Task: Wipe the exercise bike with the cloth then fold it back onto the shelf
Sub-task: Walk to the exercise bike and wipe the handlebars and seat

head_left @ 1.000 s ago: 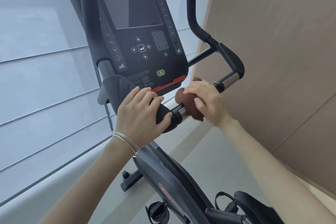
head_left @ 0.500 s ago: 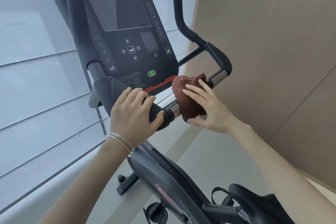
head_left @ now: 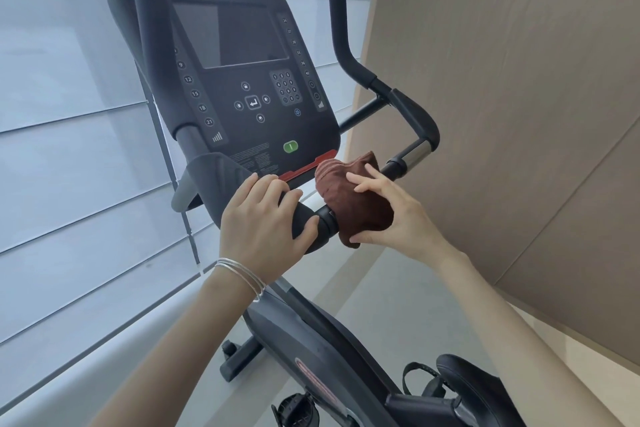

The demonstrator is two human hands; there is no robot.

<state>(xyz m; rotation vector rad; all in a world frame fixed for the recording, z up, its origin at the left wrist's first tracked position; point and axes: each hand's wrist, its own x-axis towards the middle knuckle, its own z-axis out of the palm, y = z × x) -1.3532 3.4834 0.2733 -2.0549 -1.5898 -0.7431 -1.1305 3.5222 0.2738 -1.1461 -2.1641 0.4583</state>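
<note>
The black exercise bike [head_left: 298, 333] fills the middle of the view, its console [head_left: 242, 80] tilted toward me. A dark brown cloth [head_left: 353, 204] is wrapped around the handlebar [head_left: 412, 152] just right of the console. My right hand [head_left: 391, 215] cups the cloth from the right, thumb under it and fingers spread over its top. My left hand [head_left: 266, 229] grips the black padded part of the handlebar just left of the cloth. A few thin silver bangles sit on my left wrist.
A tan panelled wall [head_left: 519, 114] stands close on the right. White window blinds [head_left: 69, 149] run along the left behind the bike. The saddle [head_left: 474, 388] and a strapped pedal [head_left: 419, 378] are at the bottom right, over a pale grey floor [head_left: 398, 305].
My right hand went from a tight grip over the cloth to a looser hold with fingers spread. The cloth now shows more. My left hand kept its grip on the bar.
</note>
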